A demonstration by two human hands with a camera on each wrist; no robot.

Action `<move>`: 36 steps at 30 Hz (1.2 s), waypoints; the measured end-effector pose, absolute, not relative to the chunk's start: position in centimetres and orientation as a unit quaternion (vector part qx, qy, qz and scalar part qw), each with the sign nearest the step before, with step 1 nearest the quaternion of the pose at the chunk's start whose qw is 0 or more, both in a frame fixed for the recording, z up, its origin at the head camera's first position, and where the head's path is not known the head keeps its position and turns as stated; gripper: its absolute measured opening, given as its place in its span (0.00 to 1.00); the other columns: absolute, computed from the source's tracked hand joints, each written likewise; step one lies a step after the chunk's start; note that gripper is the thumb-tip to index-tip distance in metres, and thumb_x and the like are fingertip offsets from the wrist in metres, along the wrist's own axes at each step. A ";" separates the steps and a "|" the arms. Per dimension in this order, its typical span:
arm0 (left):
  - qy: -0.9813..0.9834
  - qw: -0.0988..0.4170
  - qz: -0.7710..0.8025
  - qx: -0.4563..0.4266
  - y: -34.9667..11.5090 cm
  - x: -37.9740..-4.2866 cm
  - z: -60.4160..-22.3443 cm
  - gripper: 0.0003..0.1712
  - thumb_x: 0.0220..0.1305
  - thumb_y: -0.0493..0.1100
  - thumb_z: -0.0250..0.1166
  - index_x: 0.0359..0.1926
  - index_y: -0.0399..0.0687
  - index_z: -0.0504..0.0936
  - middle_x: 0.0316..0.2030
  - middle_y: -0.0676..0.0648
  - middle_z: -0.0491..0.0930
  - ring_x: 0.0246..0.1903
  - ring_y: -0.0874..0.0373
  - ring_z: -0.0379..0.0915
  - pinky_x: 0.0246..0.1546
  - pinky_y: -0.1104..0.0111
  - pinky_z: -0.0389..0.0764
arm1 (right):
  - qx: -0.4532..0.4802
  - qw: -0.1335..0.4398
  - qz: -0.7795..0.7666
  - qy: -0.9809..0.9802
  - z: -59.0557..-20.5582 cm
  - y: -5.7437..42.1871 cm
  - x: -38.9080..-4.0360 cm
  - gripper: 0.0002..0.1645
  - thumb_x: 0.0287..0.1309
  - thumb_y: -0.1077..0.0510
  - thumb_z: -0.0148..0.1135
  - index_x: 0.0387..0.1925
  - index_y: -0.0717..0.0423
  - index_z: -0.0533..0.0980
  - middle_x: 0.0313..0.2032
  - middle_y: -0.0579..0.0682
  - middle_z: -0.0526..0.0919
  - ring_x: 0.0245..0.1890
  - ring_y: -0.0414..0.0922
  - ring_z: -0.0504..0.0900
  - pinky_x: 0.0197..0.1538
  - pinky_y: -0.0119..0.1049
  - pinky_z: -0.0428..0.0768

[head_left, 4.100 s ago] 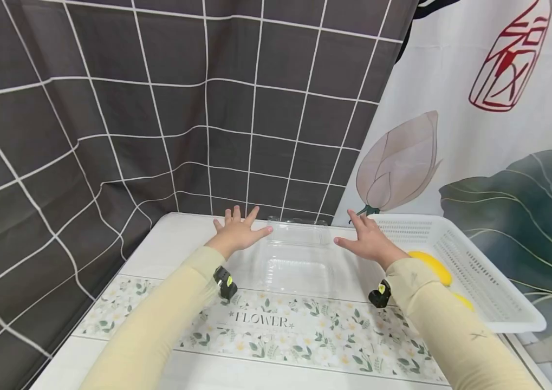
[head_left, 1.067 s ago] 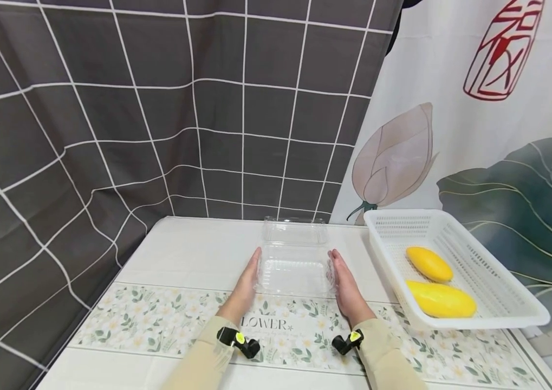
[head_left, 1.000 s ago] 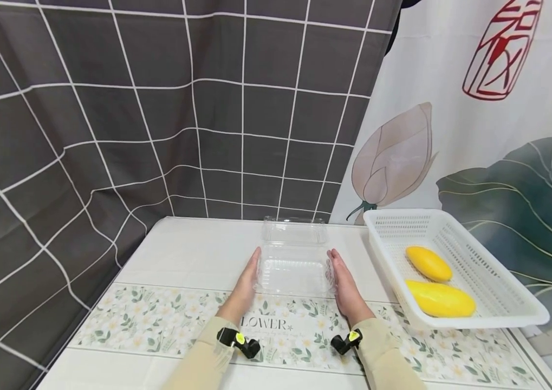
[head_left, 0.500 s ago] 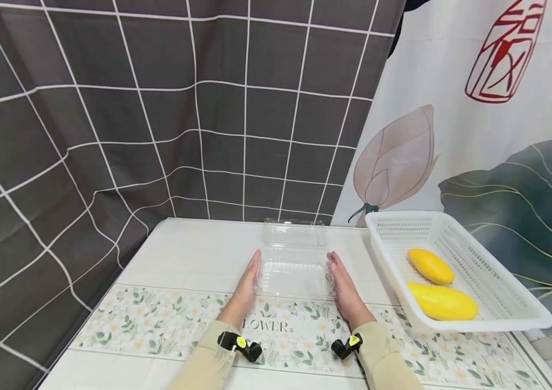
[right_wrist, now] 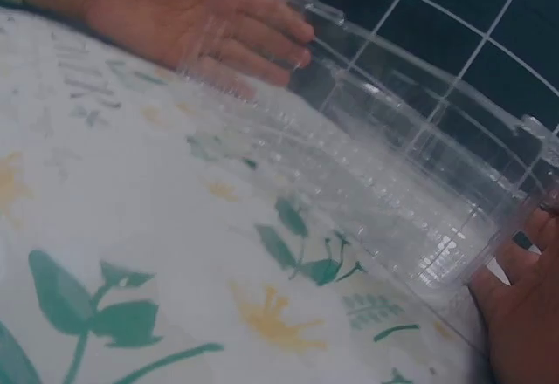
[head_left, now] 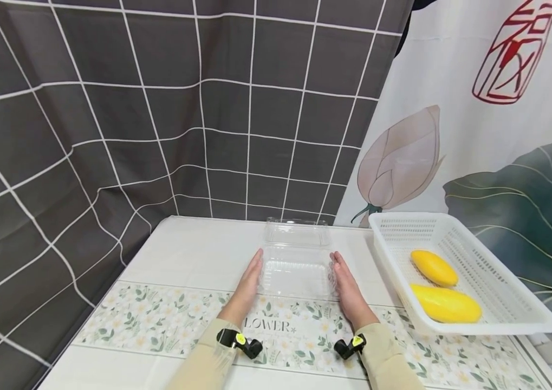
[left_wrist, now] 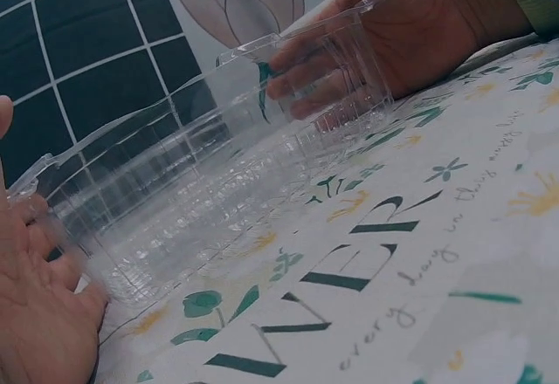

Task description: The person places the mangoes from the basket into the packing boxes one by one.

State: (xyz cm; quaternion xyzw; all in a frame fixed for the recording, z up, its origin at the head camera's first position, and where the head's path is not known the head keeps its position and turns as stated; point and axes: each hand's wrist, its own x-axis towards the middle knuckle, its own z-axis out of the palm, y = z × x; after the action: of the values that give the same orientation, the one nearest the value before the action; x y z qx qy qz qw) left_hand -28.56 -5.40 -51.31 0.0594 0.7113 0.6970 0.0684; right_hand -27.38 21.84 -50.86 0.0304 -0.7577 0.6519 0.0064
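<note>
A clear plastic clamshell box (head_left: 297, 273) lies on the table with its lid (head_left: 297, 234) folded back toward the curtain. Along the box's left side stands my left hand (head_left: 246, 284), fingers straight and palm facing inward. My right hand (head_left: 349, 287) mirrors it at the right side, also with straight fingers. In the left wrist view, the box (left_wrist: 210, 174) sits between both palms, and the far hand's fingers show through its clear wall. The right wrist view shows the same box (right_wrist: 349, 166) with nothing visible inside.
A white perforated plastic basket (head_left: 500, 281) stands to the right, holding two yellow oblong objects (head_left: 434, 267). The tabletop (head_left: 188, 249) has a floral strip with lettering. A dark grid curtain (head_left: 227, 108) hangs behind and to the left; a white printed curtain (head_left: 397, 162) hangs at right.
Since the oldest frame, both hands have come back from beside the lid, spread-fingered, to the box's two sides. Over the last second they hold still; only the head view shifts slightly.
</note>
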 end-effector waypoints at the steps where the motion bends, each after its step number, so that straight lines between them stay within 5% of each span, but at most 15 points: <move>1: 0.711 0.070 0.697 0.060 -5.4 -28.6 -51.3 0.37 0.78 0.66 0.37 0.81 0.63 0.48 0.81 0.53 0.42 0.79 0.48 0.34 0.77 0.46 0.38 | 0.030 0.005 0.657 -0.753 -50.7 21.9 -27.4 0.42 0.80 0.37 0.33 0.81 0.54 0.40 0.81 0.51 0.44 0.80 0.51 0.37 0.80 0.51 0.36; 14: 0.715 0.066 0.694 0.056 -5.2 -28.4 -51.5 0.36 0.79 0.66 0.37 0.81 0.64 0.48 0.81 0.54 0.43 0.79 0.48 0.37 0.77 0.46 0.43 | 0.092 0.043 0.642 -0.760 -45.4 24.0 -28.7 0.40 0.81 0.43 0.34 0.81 0.57 0.37 0.81 0.56 0.38 0.80 0.56 0.40 0.79 0.52 0.46; 36: 0.713 0.053 0.696 0.058 -5.1 -28.5 -51.5 0.34 0.81 0.60 0.38 0.81 0.60 0.49 0.81 0.53 0.43 0.79 0.49 0.35 0.78 0.48 0.39 | 0.137 0.117 0.568 -0.803 -35.7 28.2 -29.6 0.39 0.80 0.49 0.40 0.82 0.51 0.39 0.81 0.55 0.42 0.80 0.54 0.41 0.79 0.58 0.42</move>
State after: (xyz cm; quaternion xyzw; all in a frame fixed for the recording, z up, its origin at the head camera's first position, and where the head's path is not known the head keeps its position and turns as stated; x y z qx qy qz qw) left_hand -28.54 -5.11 -51.47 0.0582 0.7135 0.6963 0.0529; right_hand -29.57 28.20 -35.72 0.1369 -0.8031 0.5679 0.1172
